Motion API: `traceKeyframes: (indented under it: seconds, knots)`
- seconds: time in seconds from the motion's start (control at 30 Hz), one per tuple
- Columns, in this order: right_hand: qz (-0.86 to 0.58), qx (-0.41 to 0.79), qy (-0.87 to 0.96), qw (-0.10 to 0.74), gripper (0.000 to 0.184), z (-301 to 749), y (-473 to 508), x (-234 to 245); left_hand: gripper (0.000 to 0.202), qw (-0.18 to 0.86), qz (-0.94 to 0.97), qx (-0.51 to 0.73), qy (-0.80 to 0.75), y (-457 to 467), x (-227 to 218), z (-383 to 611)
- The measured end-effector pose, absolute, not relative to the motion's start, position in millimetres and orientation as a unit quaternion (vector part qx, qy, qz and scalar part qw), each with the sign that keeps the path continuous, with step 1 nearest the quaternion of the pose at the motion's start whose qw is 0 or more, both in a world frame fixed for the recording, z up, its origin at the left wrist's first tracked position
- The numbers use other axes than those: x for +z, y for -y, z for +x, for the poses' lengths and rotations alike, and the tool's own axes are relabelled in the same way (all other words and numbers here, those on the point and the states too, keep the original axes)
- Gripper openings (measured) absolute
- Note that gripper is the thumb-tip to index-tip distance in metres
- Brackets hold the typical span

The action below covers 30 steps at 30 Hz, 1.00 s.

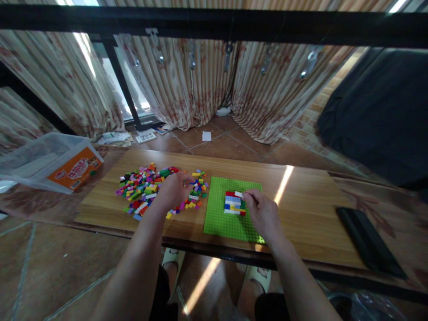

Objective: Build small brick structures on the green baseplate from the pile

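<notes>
A green baseplate (pixel 217 223) lies on the wooden board. On it sits a block of colored toy bricks (pixel 233 203) in rows of red, pale blue, blue, yellow and white. My right hand (pixel 264 214) pinches a white toy brick (pixel 238 194) at the far edge of this block, close to its red row. Left of the baseplate spreads a loose pile of mixed toy bricks (pixel 140 189). My left hand (pixel 174 189) is over the right part of that pile, fingers stretched out and slightly bent. Its thumb is mostly hidden, and no brick shows in it.
A clear plastic bin (pixel 53 160) with an orange label stands past the left end of the wooden board (pixel 307 214). Toward the right end lies a black flat object (pixel 369 240). Papers (pixel 145 136) rest on the tiled floor, before striped curtains (pixel 187 89).
</notes>
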State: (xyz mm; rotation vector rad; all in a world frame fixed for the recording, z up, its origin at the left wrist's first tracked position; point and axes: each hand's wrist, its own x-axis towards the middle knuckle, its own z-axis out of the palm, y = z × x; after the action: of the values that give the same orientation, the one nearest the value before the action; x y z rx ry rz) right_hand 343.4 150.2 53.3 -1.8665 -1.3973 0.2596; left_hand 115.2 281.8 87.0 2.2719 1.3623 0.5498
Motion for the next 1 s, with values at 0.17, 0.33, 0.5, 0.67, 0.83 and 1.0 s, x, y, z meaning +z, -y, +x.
traceKeyframes:
  seconds: [0.17,0.33,0.5,0.67,0.83,1.0]
  knots:
    - [-0.685,0.109,0.591,0.412,0.028,343,-152,44,0.021,0.341,0.839,0.207,-0.370,-256,80,156]
    - [-0.679,0.106,0.602,0.406,0.024,339,-150,33,0.018,0.357,0.835,0.161,-0.386,-236,68,178]
    - [-0.691,0.103,0.581,0.417,0.021,337,-150,27,0.012,0.379,0.814,0.156,-0.412,-233,58,183]
    - [-0.697,0.117,0.567,0.424,0.016,338,-150,28,0.010,0.400,0.800,0.166,-0.415,-234,55,185]
    - [-0.699,0.127,0.553,0.435,0.015,338,-151,28,0.010,0.394,0.800,0.170,-0.418,-235,54,186]
    - [-0.704,0.143,0.539,0.440,0.015,340,-153,28,0.010,0.379,0.804,0.182,-0.422,-233,50,186]
